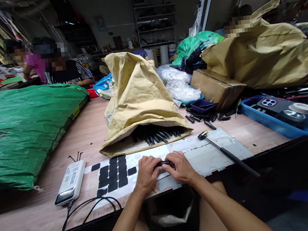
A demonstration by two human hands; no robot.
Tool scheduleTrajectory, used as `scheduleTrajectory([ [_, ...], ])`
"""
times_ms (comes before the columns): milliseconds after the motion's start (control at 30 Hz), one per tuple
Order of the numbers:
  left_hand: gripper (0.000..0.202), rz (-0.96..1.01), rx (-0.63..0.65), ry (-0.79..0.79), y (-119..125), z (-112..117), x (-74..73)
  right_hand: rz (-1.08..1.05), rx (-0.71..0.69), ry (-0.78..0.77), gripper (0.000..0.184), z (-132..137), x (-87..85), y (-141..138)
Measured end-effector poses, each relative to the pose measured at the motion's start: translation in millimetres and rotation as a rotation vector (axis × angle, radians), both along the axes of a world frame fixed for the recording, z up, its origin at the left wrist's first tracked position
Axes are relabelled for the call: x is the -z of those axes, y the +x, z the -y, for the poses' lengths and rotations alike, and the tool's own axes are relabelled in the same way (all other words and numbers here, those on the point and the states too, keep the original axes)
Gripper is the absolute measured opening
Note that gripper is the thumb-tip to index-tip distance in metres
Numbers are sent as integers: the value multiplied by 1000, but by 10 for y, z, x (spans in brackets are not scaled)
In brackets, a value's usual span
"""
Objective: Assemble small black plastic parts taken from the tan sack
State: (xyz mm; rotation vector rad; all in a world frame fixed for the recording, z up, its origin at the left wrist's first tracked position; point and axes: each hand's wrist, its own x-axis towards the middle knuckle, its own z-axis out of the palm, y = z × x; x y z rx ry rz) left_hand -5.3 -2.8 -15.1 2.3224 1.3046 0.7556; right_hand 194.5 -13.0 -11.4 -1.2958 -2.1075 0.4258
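Note:
Between my two hands, low over the front of the table, is a short black tube-shaped piece [163, 163]. The fingers of my left hand [148, 172] close on its left end, and those of my right hand [180, 167] on its right end. Its exact kind is partly hidden by the fingers. Just beyond, a tan paper sack [141, 94] lies with its mouth facing me, and many similar black pieces [156, 135] show inside. To the left of my hands is a white sheet with black rounded-square stickers [111, 180].
A small hammer [223, 150] lies at the right over the table edge. Further right stands a blue tray [285, 131] with a phone. A power bank [71, 183] with cables is at the left, beside a big green sack [29, 132]. A cardboard box [214, 87] sits behind; people sit beyond.

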Motion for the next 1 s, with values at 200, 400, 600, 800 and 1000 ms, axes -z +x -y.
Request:
scheduleTrajectory([
  [200,19,-10,-4,1,8,3,-18,59,-28,48,26,-42,79,19],
  [400,20,6,-11,4,1,1,-5,15,-16,31,23,-32,77,14],
  [600,19,26,-28,24,-5,-3,2,-53,31,24,18,0,19,-14],
  [800,18,5,-22,26,11,14,-35,-7,10,49,20,-31,80,5],
  [1000,21,-8,-18,53,11,-21,-9,2,-18,34,24,-64,97,28],
])
